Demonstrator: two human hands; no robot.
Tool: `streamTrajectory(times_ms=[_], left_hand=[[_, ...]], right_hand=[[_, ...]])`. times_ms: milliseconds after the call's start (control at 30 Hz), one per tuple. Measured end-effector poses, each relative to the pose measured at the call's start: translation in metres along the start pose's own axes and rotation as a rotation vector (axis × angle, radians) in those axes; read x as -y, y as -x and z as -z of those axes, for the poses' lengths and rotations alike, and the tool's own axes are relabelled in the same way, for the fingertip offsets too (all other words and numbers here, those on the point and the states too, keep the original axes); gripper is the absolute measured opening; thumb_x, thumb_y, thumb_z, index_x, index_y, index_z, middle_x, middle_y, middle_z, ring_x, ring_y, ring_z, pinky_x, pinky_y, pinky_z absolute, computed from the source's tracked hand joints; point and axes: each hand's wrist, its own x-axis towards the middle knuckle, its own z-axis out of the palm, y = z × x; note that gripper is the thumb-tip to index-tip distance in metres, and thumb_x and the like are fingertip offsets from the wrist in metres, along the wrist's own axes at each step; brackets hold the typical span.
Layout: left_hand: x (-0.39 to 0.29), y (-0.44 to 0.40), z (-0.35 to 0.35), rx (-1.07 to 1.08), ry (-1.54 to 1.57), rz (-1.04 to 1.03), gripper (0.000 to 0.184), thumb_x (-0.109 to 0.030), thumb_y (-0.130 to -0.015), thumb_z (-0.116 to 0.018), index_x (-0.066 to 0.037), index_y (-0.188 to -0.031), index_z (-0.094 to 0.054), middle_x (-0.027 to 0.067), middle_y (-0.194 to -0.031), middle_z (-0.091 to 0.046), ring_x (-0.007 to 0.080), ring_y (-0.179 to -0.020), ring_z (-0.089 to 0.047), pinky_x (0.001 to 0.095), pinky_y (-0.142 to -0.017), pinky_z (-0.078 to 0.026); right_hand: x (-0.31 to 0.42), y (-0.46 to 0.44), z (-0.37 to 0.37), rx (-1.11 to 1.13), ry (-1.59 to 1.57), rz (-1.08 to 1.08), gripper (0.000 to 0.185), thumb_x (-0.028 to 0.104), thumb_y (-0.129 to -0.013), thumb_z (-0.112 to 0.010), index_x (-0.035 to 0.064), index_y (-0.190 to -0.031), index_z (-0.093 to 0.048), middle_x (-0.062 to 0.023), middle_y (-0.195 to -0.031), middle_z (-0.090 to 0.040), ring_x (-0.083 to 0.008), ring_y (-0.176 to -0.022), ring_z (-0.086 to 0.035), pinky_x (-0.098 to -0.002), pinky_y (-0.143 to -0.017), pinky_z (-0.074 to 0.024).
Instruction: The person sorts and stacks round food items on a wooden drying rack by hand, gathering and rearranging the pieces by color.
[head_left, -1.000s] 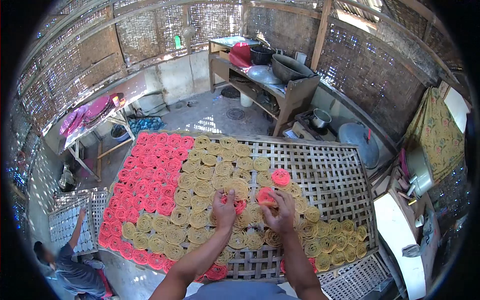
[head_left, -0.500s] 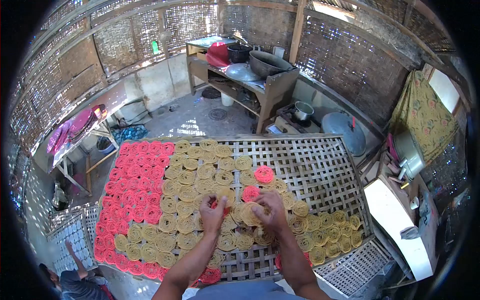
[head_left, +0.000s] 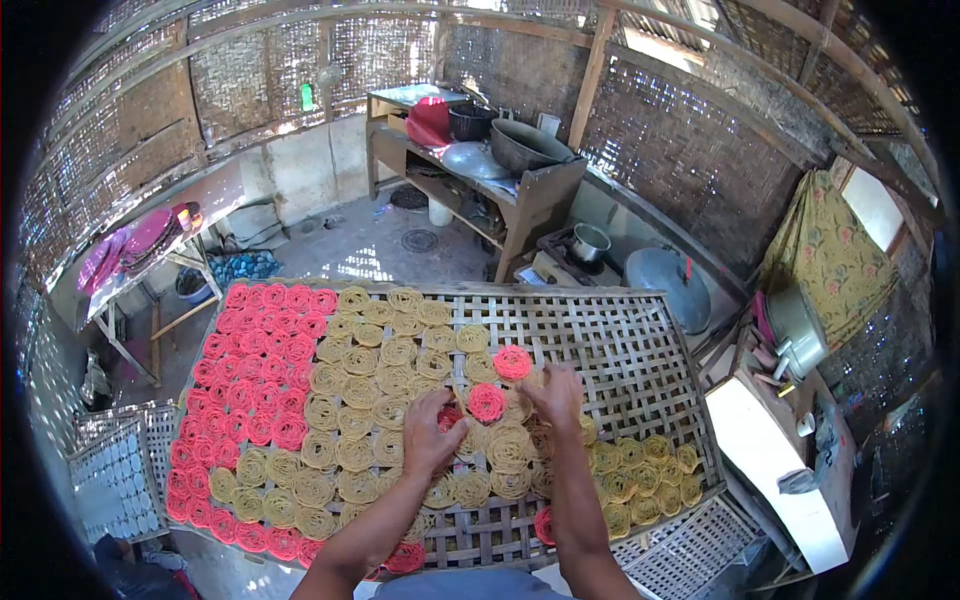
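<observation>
Round nests of thin strands, pink-red and yellow, cover much of a woven bamboo rack in front of me. My left hand is curled around a red nest near the rack's middle, its fingers partly covering it. My right hand is to the right, thumb and fingers apart, at the edge of a yellow nest. Between and below my hands lies a larger yellow nest. Two pink-red nests sit just left of my right hand, one nearer and one farther.
Beyond the rack stands a wooden bench with a large dark pot. A pot rests on a stove at right. A white slanted panel is near the rack's right edge. Another person is at lower left.
The yellow nest that was in my right hand now lies on the rack. My right hand has moved forward and right. A yellow piece at my left hand's fingertips no longer shows.
</observation>
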Motion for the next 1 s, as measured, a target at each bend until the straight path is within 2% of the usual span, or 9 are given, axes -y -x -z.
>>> streamTrajectory(times_ms=[133,233,367,500,667,700,800,833,1000], left_hand=[[-0.004,-0.001,0.001,-0.018,-0.008,-0.023,0.057,-0.027,-0.073,-0.083,-0.004,-0.122,-0.064,0.0145,-0.119,-0.066,0.0338,-0.117,-0.058,0.0443,-0.102,-0.045],[-0.017,-0.003,0.010,0.051,0.130,0.192,0.064,-0.027,-0.076,-0.082,-0.004,-0.131,-0.060,0.0158,-0.123,-0.066,0.0320,-0.119,-0.058,0.0429,-0.102,-0.046],[-0.010,-0.002,0.006,-0.076,0.352,0.226,0.081,-0.032,-0.079,-0.083,-0.005,-0.146,-0.045,0.0176,-0.135,-0.059,0.0307,-0.128,-0.055,0.0418,-0.109,-0.042],[-0.038,-0.019,0.022,-0.124,0.392,0.108,0.101,-0.042,-0.079,-0.084,-0.005,-0.156,-0.030,0.0195,-0.151,-0.046,0.0316,-0.139,-0.046,0.0410,-0.116,-0.036],[-0.058,-0.048,0.031,-0.058,0.559,0.099,0.113,-0.045,-0.075,-0.087,-0.002,-0.158,-0.023,0.0216,-0.157,-0.037,0.0299,-0.146,-0.037,0.0419,-0.119,-0.031],[-0.054,-0.047,0.025,-0.092,0.546,0.075,0.090,-0.039,-0.081,-0.084,0.000,-0.150,-0.040,0.0180,-0.143,-0.055,0.0248,-0.132,-0.054,0.0369,-0.110,-0.043],[-0.046,-0.043,0.032,0.226,0.846,0.355,0.053,-0.027,-0.088,-0.080,0.001,-0.129,-0.061,0.0078,-0.115,-0.070,0.0140,-0.106,-0.064,0.0288,-0.093,-0.050],[-0.053,-0.039,0.029,0.103,0.865,0.325,0.024,-0.017,-0.095,-0.072,0.001,-0.111,-0.069,-0.0010,-0.095,-0.070,0.0052,-0.090,-0.060,0.0235,-0.081,-0.049],[-0.001,-0.027,-0.007,-0.069,0.831,0.416,0.030,-0.029,-0.104,-0.057,-0.001,-0.109,-0.068,0.0014,-0.095,-0.069,0.0077,-0.083,-0.060,0.0260,-0.077,-0.049]], right_hand=[[-0.007,-0.011,-0.020,-0.028,-0.266,-0.052,0.061,0.048,-0.067,-0.089,0.0007,-0.101,-0.071,-0.0167,-0.095,-0.071,-0.0312,-0.086,-0.066,-0.0406,-0.077,-0.0518],[-0.012,-0.014,-0.021,0.020,-0.572,0.003,0.056,0.047,-0.070,-0.088,0.0027,-0.101,-0.072,-0.0157,-0.096,-0.072,-0.0282,-0.085,-0.068,-0.0394,-0.078,-0.0536],[-0.001,-0.003,0.034,0.017,-0.927,0.064,0.034,0.019,-0.077,-0.089,-0.0003,-0.097,-0.070,-0.0036,-0.087,-0.070,-0.0110,-0.076,-0.061,-0.0288,-0.070,-0.0517],[0.023,0.021,0.088,0.051,-1.093,0.182,0.025,0.000,-0.078,-0.084,0.0035,-0.098,-0.068,-0.0006,-0.090,-0.070,-0.0078,-0.077,-0.062,-0.0220,-0.069,-0.0514],[0.026,0.033,0.081,0.142,-1.404,0.082,0.028,0.004,-0.075,-0.087,0.0042,-0.095,-0.068,-0.0007,-0.094,-0.066,-0.0106,-0.084,-0.059,-0.0265,-0.078,-0.0479],[0.027,0.035,0.077,0.192,-1.478,0.041,0.029,0.006,-0.074,-0.088,0.0045,-0.096,-0.068,-0.0010,-0.094,-0.066,-0.0113,-0.084,-0.060,-0.0270,-0.078,-0.0480],[0.019,0.030,0.051,0.265,-1.540,-0.021,0.033,0.013,-0.077,-0.087,0.0044,-0.102,-0.068,-0.0025,-0.097,-0.068,-0.0128,-0.082,-0.062,-0.0273,-0.075,-0.0486],[0.017,0.031,0.044,0.282,-1.538,-0.046,0.032,0.014,-0.078,-0.086,0.0042,-0.103,-0.068,-0.0027,-0.097,-0.068,-0.0126,-0.082,-0.062,-0.0275,-0.075,-0.0492],[0.028,0.044,0.026,0.279,-1.332,0.025,0.030,0.016,-0.085,-0.081,0.0017,-0.108,-0.068,-0.0026,-0.099,-0.070,-0.0118,-0.086,-0.064,-0.0278,-0.078,-0.0529]])
